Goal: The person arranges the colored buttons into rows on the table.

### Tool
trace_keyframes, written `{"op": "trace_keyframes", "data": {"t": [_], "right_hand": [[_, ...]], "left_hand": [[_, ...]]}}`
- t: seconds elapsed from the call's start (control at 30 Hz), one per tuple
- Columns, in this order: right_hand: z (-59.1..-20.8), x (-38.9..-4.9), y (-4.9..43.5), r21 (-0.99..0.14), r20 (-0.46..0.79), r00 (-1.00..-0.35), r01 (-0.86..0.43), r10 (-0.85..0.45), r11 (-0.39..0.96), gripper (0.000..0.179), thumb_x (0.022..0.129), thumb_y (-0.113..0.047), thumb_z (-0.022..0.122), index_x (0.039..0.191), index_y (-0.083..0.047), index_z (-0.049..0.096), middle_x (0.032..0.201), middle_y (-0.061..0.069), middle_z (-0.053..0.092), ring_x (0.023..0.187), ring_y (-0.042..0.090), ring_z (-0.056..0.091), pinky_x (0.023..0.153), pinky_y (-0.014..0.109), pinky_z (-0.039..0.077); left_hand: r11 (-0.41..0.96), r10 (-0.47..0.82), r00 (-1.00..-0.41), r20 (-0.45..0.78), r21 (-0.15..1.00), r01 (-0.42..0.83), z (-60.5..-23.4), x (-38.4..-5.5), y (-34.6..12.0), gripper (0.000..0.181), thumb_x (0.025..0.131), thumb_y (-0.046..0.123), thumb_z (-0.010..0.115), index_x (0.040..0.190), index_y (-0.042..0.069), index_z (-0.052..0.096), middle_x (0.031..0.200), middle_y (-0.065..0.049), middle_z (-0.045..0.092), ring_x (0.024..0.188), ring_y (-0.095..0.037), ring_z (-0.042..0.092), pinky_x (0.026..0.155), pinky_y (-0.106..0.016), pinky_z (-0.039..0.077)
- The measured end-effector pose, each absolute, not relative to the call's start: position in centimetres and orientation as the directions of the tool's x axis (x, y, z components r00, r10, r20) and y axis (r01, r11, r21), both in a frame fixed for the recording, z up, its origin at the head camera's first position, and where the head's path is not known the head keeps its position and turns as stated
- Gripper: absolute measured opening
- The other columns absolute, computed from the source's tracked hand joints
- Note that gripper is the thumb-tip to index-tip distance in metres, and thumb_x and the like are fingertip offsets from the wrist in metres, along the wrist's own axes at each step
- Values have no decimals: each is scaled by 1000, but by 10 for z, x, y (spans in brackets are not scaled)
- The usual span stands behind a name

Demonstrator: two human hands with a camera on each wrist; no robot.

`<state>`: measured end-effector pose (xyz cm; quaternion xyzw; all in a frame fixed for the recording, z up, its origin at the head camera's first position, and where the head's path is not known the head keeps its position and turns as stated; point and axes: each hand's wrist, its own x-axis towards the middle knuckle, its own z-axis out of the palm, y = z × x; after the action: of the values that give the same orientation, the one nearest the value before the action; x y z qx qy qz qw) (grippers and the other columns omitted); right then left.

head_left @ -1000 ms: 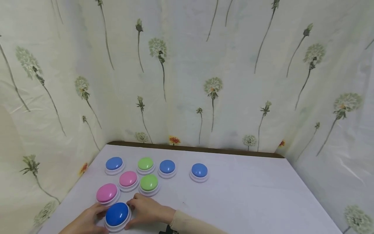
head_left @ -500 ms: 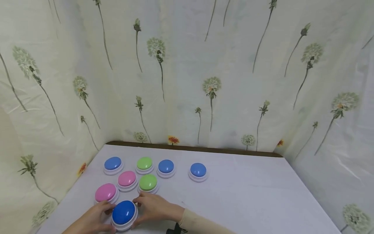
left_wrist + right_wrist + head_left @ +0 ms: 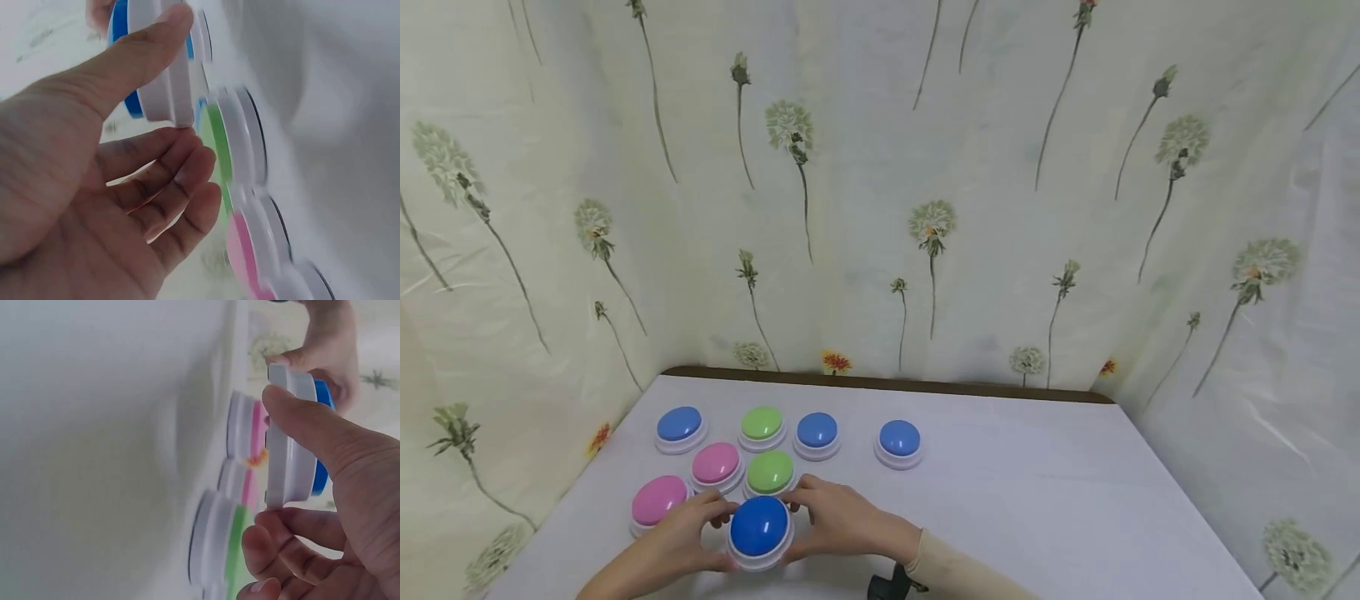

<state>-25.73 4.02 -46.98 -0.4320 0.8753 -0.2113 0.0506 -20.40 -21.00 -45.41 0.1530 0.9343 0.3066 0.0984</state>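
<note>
A push button with a blue dome and white round base [image 3: 760,527] is held between both hands, raised above the white tabletop. On its left side my left hand [image 3: 673,533] pinches it with thumb and fingers; my right hand [image 3: 842,521] grips the opposite side the same way. The right wrist view shows the white base [image 3: 290,450] apart from the table surface. Just beyond the held button sits a green push button [image 3: 771,471], partly hidden. A pink push button [image 3: 658,498] is partly covered by my left hand, and another pink push button [image 3: 715,462] lies behind it.
Farther back on the white table [image 3: 1037,500] stand a blue button [image 3: 679,423], a green button [image 3: 762,422], a second blue button [image 3: 817,430] and a third blue button [image 3: 899,438] to the right. A dandelion-print curtain [image 3: 865,167] surrounds the table. A black device [image 3: 891,583] is at the right wrist.
Both hands have carried the blue push button rightward and farther from the person, from beside the near pink button to in front of the near green one. The head view has shifted slightly.
</note>
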Motion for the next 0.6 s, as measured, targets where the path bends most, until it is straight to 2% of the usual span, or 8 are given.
{"op": "trace_keyframes", "data": {"t": [0.17,0.3,0.6], "right_hand": [[-460,-256,78,-414,110,-645,-721,-756,555,64,66,-64,65,120,-31,54,101,-12,53,75,0,49,58,13,42],[-450,-252,109,-436,103,-681,-686,-725,582,66,65,-64,66,120,-29,54,102,-10,54,77,4,52,60,14,43],[-439,-247,172,-488,92,-747,-610,-659,624,69,64,-62,68,122,-28,52,110,-11,54,83,8,53,61,17,46]], "left_hand": [[730,447,-895,18,571,376,-450,-211,-180,67,62,58,72,115,19,59,97,9,53,87,-13,50,68,-25,48],[706,502,-861,83,535,464,-446,-217,-152,67,62,59,71,113,17,60,94,9,50,86,-12,51,69,-23,47],[674,561,-821,107,517,528,-438,-230,-91,69,61,59,71,113,15,61,93,9,52,86,-10,52,69,-22,47]]}}
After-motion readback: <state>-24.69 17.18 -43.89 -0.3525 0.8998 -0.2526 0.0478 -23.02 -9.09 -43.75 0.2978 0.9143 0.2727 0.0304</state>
